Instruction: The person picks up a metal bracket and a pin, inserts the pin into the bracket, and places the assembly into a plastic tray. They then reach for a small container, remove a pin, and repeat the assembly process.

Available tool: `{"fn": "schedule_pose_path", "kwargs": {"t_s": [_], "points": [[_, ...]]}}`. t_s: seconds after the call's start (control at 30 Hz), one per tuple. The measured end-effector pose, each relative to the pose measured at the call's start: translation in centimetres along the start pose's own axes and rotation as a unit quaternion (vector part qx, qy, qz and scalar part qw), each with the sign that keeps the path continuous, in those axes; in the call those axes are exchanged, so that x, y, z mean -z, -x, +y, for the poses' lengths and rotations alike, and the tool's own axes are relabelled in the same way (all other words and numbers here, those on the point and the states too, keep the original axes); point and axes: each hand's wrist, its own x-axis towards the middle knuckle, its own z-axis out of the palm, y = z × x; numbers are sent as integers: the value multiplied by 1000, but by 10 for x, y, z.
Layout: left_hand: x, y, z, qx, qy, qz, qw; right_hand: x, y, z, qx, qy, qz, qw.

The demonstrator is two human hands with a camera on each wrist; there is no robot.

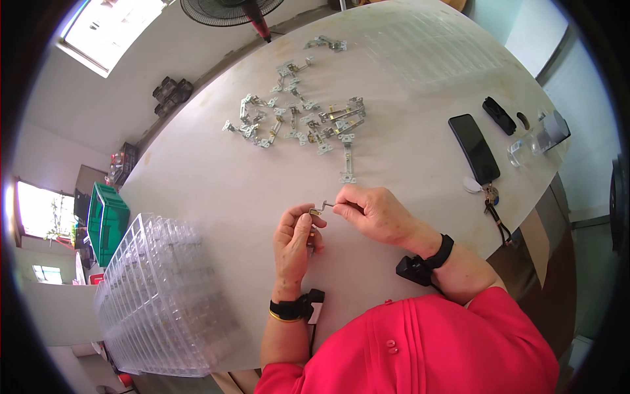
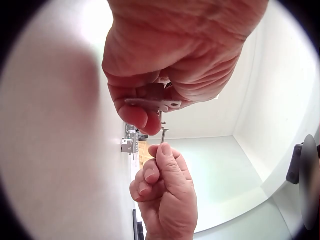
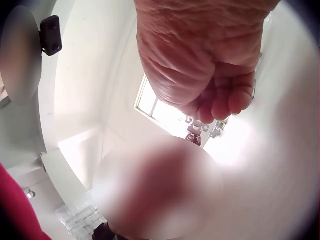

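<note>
Over the near middle of the table, my left hand (image 1: 290, 253) grips a small metal bracket (image 1: 315, 212) between thumb and fingers. In the left wrist view, the bracket's flat plate (image 2: 150, 104) with a hole at one end shows below the curled fingers, which hide much of the rest. My right hand (image 1: 379, 215) pinches a thin metal pin (image 2: 163, 135) between thumb and index finger. The pin's wider end points at the bracket. Beyond both hands lies a loose cluster of similar metal brackets (image 1: 348, 161).
A stack of clear plastic trays (image 1: 141, 295) stands at the left edge. More clear trays (image 1: 433, 49) lie at the far right of the table (image 1: 407, 151). A phone (image 1: 474, 149), keys (image 1: 491, 194), a black case (image 1: 499, 116) and a clear bottle (image 1: 522, 150) are on the right.
</note>
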Motion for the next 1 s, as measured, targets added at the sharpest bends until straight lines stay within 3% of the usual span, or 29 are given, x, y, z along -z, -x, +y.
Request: {"fn": "schedule_pose_path", "kwargs": {"t_s": [0.27, 0.33, 0.43, 0.77, 0.87, 0.93, 1.0], "points": [[-6, 3, 2, -21, -88, 3, 996, -2, 0, 0, 14, 3, -2, 1000], [-8, 3, 1, -21, -92, -7, 995, 2, 2, -8, -67, -56, -17, 996], [-7, 4, -1, -30, -92, 2, 995, 4, 2, -12, -117, -136, -41, 983], [-11, 4, -7, -59, -121, -18, 991, -2, 2, 6, -112, -126, -81, 982], [-12, 4, -7, -48, -141, -37, 988, -5, 2, 11, -57, -57, -45, 996], [-12, 5, -8, -42, -153, -50, 986, -6, 2, 11, 21, -17, 39, 999], [-11, 6, -11, -50, -186, -103, 976, -8, -1, 7, 35, -45, 83, 995]]}}
